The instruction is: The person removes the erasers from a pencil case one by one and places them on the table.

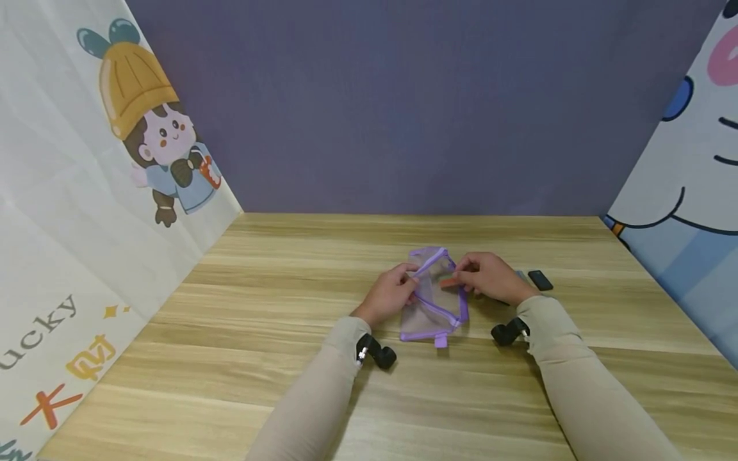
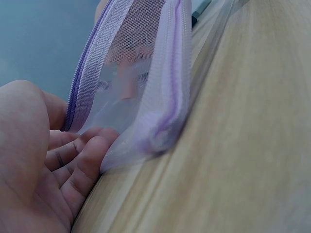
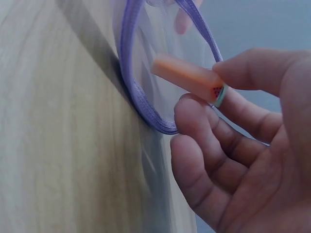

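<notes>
A purple-edged mesh zipper pouch (image 1: 423,318) stands with its mouth held apart above the wooden table. At its left side my left hand (image 1: 389,294) pinches the zipper edge between thumb and fingers; in the left wrist view, the other fingers of that hand curl against the mesh. My right hand (image 1: 490,278) holds a small orange eraser (image 3: 182,76) with a watermelon print and a green end, between thumb and forefinger. The eraser's far end points into the pouch's mouth, inside the purple zipper loop (image 3: 127,58).
A small black block (image 1: 540,280) lies on the table (image 1: 259,288) right of my right hand. Beside it, a teal item (image 1: 521,274) is partly hidden by the wrist. A dark blue-grey panel (image 1: 380,109) rises behind the table, and printed sheets flank it.
</notes>
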### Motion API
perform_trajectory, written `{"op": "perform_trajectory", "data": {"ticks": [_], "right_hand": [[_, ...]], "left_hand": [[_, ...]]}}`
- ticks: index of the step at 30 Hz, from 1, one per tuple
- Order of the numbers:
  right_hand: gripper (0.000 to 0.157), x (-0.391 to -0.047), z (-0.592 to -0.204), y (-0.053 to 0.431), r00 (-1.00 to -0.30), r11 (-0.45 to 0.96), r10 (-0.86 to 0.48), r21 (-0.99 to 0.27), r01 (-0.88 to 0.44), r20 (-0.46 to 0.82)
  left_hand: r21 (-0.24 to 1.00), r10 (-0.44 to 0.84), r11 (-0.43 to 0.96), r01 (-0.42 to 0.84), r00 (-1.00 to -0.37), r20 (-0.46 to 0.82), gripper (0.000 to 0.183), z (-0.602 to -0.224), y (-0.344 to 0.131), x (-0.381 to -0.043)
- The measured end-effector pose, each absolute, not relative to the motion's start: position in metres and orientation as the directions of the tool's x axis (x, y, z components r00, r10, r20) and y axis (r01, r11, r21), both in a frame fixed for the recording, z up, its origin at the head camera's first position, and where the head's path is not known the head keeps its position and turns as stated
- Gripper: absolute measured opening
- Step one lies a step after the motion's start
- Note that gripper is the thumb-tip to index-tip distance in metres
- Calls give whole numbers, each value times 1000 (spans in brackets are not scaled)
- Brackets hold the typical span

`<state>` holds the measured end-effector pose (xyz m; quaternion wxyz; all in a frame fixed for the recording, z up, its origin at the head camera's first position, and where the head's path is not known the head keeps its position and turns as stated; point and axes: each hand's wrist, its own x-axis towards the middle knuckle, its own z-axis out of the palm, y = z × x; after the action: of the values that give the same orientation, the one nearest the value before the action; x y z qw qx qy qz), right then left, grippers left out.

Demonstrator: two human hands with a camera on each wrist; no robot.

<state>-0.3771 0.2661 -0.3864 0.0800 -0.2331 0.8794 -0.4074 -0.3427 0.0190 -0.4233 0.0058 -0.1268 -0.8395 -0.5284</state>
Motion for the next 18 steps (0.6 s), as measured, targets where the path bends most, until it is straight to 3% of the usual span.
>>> {"op": "perform_trajectory", "data": {"ticks": [18], "right_hand": [[20, -370, -386, 273, -903, 580, -420, -738, -345, 91]], "left_hand": [[884, 207, 413, 219, -968, 143, 33, -422, 19, -341]]}}
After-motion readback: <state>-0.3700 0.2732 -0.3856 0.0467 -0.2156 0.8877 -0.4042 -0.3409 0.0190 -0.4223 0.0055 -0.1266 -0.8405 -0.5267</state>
